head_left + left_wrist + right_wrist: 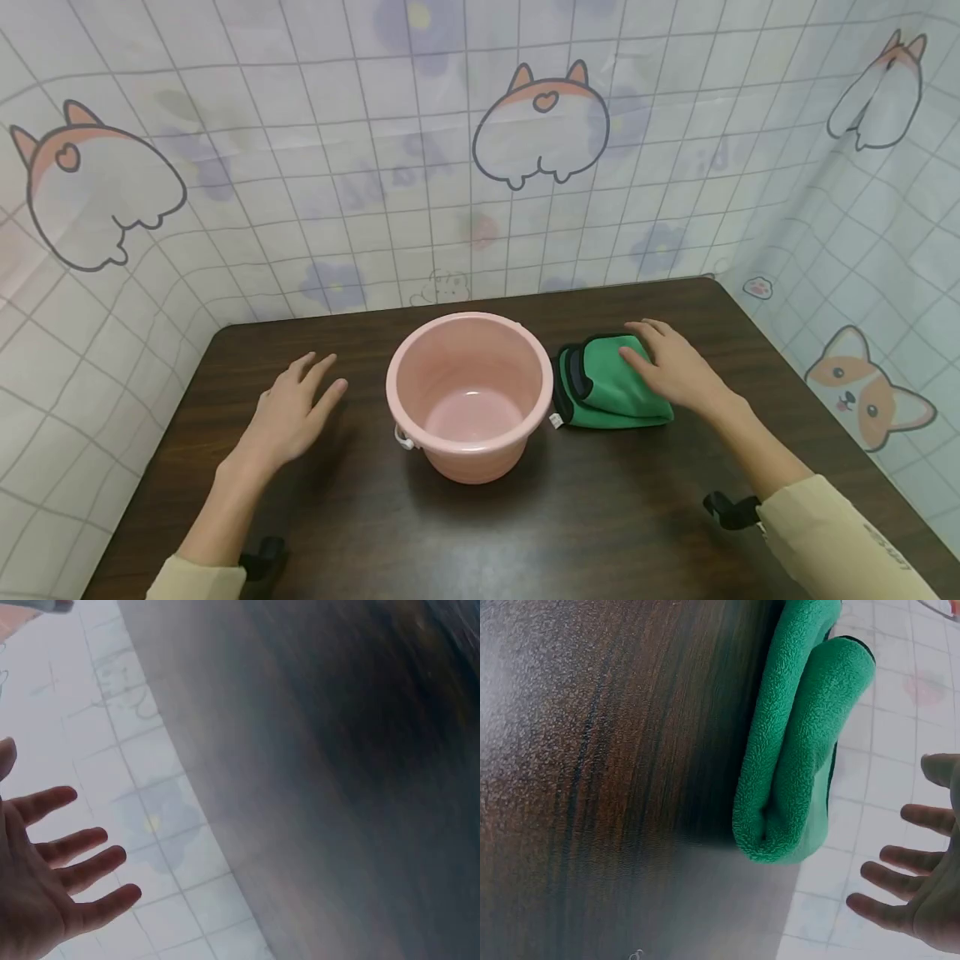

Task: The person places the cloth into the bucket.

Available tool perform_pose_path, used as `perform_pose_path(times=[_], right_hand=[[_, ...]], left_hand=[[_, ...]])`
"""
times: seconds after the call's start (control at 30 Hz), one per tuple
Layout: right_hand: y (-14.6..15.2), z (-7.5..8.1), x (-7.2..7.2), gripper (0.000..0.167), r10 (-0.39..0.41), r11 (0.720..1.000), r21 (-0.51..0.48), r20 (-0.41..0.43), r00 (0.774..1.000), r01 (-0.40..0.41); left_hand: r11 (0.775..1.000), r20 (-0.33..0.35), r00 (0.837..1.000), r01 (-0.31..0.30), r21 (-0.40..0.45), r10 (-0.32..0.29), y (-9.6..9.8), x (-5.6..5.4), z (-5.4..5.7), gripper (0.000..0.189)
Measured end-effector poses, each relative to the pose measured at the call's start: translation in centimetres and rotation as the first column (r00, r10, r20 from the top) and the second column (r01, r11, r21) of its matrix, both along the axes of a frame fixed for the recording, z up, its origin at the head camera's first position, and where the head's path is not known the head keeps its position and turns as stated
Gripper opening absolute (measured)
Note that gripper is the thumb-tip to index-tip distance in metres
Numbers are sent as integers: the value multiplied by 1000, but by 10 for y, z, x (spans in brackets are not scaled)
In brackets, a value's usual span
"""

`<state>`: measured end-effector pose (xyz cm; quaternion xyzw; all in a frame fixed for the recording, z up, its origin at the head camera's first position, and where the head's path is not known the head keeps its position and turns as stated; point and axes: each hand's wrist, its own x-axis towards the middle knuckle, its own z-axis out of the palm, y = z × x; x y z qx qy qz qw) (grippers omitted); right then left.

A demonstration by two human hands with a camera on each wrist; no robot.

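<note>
A: What does the round, pale pink plastic bucket [470,464] hold?

B: Its smooth inner floor [474,415] lies bare to the camera, with a glint of light on it. It stands upright on the dark brown wood-grain table [480,550], a white handle end [405,440] at its left side.

A: And the green thing beside it?

B: A fuzzy, folded green cloth [626,392] with black edging [576,372], lying just right of the bucket. The head view shows a small white tag [556,421] by the bucket; the right wrist view shows instead the thick, rounded folds, layer on layer, from the side.

A: Where are the hands?

B: The right hand [678,367] is over the cloth's right part, thumb and fingers apart, grasping nothing; the right wrist view shows a gap between them and the cloth. The left hand [283,415] is left of the bucket and apart from it, also released, and the left wrist view shows its fingers spread.
</note>
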<state>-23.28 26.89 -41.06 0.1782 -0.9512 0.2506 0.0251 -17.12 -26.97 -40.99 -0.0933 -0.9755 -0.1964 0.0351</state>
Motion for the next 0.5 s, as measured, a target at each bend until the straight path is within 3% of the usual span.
perform_pose_path(times=[0.2,0.5], right_hand=[[4,-1,2,51,-4,998,-67,-4,1000,4],[7,-3,1,52,-1,999,-45,102,995,5]], left_hand=[[991,-59,998,8,136,0,7,2,-1,63],[948,-125,992,34,317,6,23,6,0,53]])
